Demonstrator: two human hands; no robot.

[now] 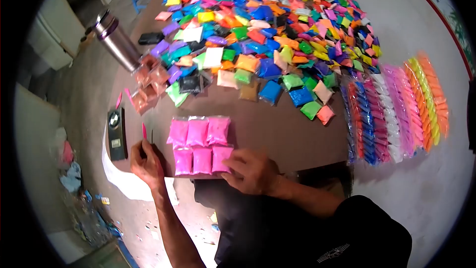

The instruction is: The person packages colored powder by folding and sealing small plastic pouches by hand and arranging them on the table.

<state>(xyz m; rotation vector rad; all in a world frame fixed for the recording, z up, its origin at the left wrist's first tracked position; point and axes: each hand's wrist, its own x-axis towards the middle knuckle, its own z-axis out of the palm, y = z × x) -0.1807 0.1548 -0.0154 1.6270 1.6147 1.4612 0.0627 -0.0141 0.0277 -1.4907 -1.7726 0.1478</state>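
Pink packets (202, 160) lie in two rows of three near the table's front edge. My right hand (250, 171) is at the lower right packet, its fingers bent and slightly blurred over that packet's edge; whether it grips the packet is unclear. To the left of the rows, my left hand (147, 163) is closed around a thin pink tool (144, 131) that points up, with a dark thin piece beside it. A black device with a round dial (116, 134) lies left of my left hand.
A large heap of colored packets (258, 25) covers the back. Long bagged strips of packets (391, 114) lie at the right. A metal flask (116, 39), brown packets (148, 82), a black case (151, 38) and a pink-tipped item (119, 100) are at the left.
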